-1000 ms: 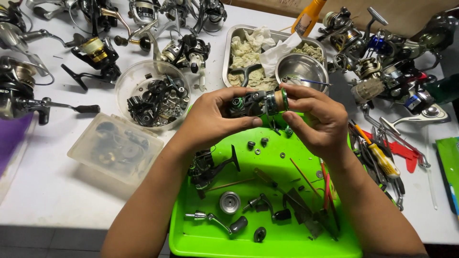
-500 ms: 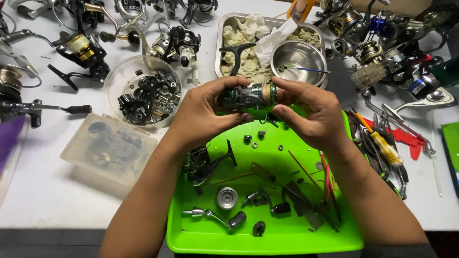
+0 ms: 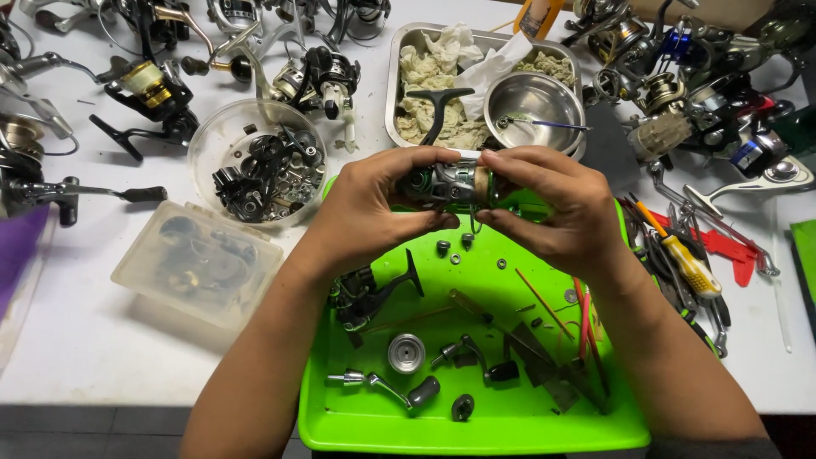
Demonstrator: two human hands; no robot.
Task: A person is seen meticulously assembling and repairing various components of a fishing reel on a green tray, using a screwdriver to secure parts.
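White table (image 3: 85, 340), hands gripping reel body (image 3: 446, 183)

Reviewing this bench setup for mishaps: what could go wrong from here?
1. Both hands, left hand and right hand, hold the reel body above the green tray; a loosened piece could drop among the small screws and washers and get mixed up.
2. A slip of the grip may knock the steel bowl just behind.
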